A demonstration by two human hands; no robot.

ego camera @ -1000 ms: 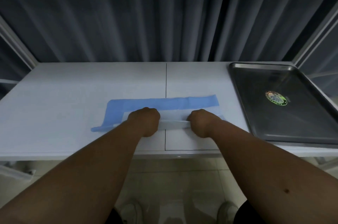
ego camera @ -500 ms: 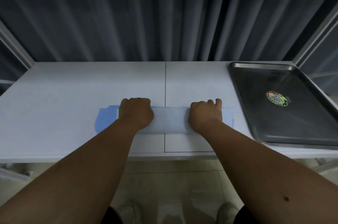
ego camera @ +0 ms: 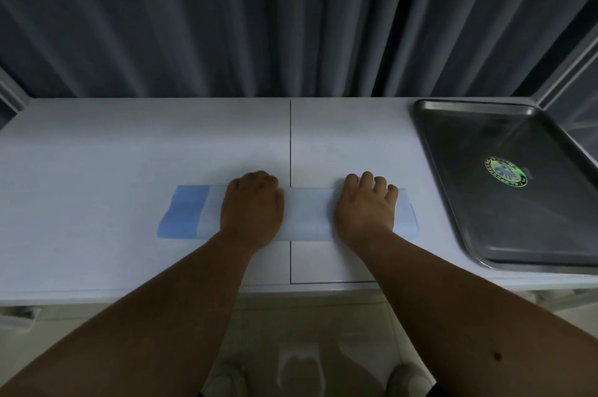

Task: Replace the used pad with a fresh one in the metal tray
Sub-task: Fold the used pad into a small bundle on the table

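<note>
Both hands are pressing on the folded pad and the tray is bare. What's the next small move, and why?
Probably lift the pad with both hands, left hand and right hand, and carry it right toward the metal tray: it lies folded on the table, apart from the tray, which holds no pad.

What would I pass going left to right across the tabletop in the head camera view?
Blue end of the folded pad → left hand → table seam → right hand → metal tray with its round sticker.
</note>
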